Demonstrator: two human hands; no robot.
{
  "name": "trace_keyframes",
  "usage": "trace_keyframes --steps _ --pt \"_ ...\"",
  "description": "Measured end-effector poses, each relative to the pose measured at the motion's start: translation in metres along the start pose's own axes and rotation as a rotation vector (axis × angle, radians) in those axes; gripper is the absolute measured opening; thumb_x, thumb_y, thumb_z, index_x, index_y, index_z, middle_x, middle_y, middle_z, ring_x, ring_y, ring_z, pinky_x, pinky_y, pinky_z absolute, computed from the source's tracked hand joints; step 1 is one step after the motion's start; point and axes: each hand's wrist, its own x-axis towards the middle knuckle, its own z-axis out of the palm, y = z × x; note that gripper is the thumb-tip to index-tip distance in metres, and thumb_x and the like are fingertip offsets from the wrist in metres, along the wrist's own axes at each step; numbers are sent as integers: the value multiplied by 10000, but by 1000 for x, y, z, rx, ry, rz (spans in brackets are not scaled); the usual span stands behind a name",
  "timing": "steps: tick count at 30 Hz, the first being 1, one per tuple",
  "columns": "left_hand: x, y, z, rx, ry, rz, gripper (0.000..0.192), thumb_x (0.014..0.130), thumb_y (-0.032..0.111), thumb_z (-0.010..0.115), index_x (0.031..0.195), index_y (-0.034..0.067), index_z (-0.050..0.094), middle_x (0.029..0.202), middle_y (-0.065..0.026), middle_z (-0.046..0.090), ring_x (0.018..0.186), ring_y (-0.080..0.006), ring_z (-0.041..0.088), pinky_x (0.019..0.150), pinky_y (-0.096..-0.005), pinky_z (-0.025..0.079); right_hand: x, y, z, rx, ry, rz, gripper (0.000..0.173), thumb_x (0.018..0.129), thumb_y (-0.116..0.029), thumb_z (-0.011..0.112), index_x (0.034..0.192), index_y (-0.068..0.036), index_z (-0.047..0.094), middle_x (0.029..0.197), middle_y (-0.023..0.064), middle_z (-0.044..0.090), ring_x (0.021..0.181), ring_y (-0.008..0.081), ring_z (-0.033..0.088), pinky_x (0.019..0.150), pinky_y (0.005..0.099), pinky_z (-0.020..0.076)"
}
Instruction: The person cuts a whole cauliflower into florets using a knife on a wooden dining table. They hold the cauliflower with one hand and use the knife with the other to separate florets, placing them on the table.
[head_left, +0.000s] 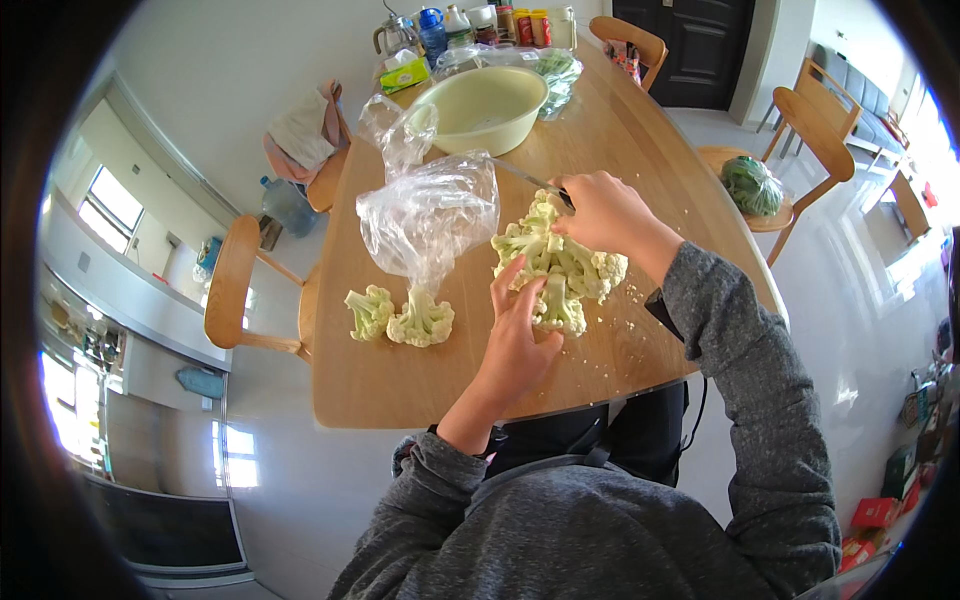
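Pale cauliflower pieces (592, 274) lie heaped on the wooden table (465, 382), with small crumbs scattered to their right. My right hand (604, 210) grips the dark handle of a knife (529, 176) over the top of the heap; the blade points to the upper left, towards a clear plastic bag (431, 217). At the heap's lower left, my left hand (521, 334) has its fingers spread, and its fingertips are beside or on the florets; whether they touch is unclear. Two separate florets (420, 319) rest farther left, below the bag.
Behind the bag stands a cream plastic basin (484, 139), with bagged green vegetables (559, 75) at its right. A tissue pack (405, 75), a blue bottle (433, 34) and several jars line the far end. Wooden chairs (232, 281) flank the table; one holds a bagged green vegetable (750, 186).
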Motion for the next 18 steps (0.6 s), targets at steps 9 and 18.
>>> trace_keyframes --steps 9,18 --pt "2 -2 -1 71 35 1 558 726 2 726 1252 -42 544 1532 -198 267 1421 -357 336 1043 -410 477 10 2 2 -2 -10 -37 327 779 -217 753 1036 -21 708 979 207 728 973 411 694 823 498 554" --pt "-3 -4 1 132 68 -37 485 710 54 732 1156 -46 572 1421 -209 346 1377 -352 332 1003 -401 475 13 5 3 11 -33 -45 238 764 -152 694 961 -20 700 934 208 720 929 412 697 794 495 560"
